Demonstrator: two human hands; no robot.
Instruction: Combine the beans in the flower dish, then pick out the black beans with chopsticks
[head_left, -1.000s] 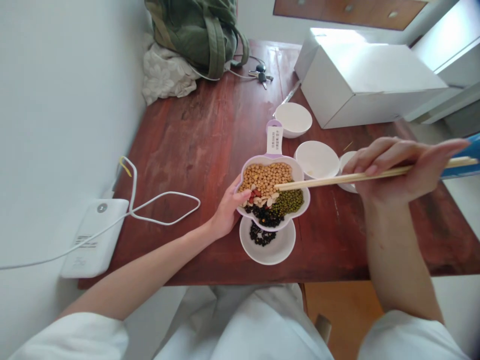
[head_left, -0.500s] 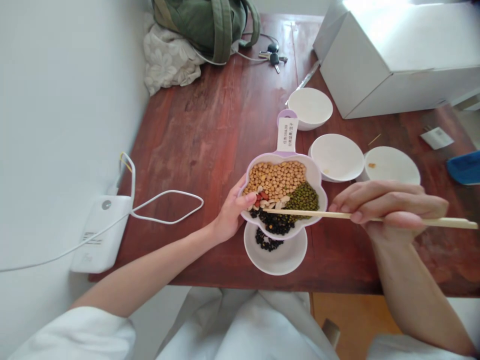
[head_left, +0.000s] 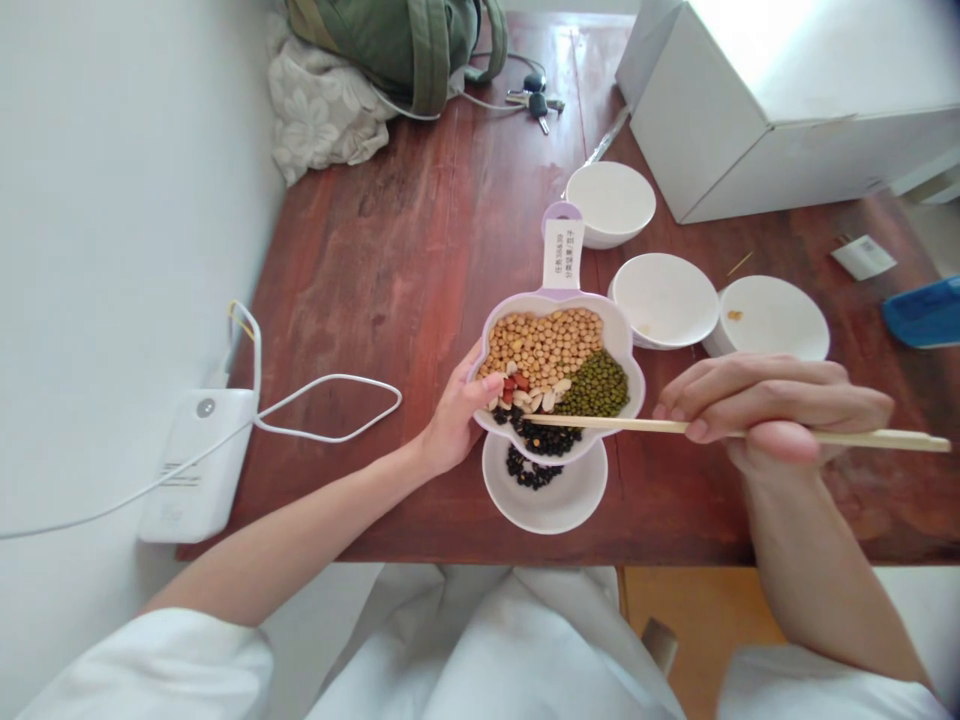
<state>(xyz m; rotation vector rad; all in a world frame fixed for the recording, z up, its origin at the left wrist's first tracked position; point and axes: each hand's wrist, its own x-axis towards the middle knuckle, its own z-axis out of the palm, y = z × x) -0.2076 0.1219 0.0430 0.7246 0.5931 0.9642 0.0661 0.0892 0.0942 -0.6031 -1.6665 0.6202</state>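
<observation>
Bench: red-brown wood (head_left: 360, 300)
Far end: green backpack (head_left: 405, 50), floral cloth (head_left: 315, 110), keys (head_left: 536, 105)
Right: white carton (head_left: 772, 120), blue object (head_left: 924, 312)
Left: white power bank (head_left: 196, 465), white cable (head_left: 322, 377)

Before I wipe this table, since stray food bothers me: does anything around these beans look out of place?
Yes: black beans lie loose in the white saucer beneath the lilac divided dish held by the left hand. They sit apart from the dish's own black-bean section, so they look spilled.

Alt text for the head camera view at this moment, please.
The person's left hand holds a lilac-rimmed divided dish of yellow beans, mung beans and black beans, while the right hand holds chopsticks across it. A white saucer of black beans sits beneath, on a red-brown wooden table.
</observation>
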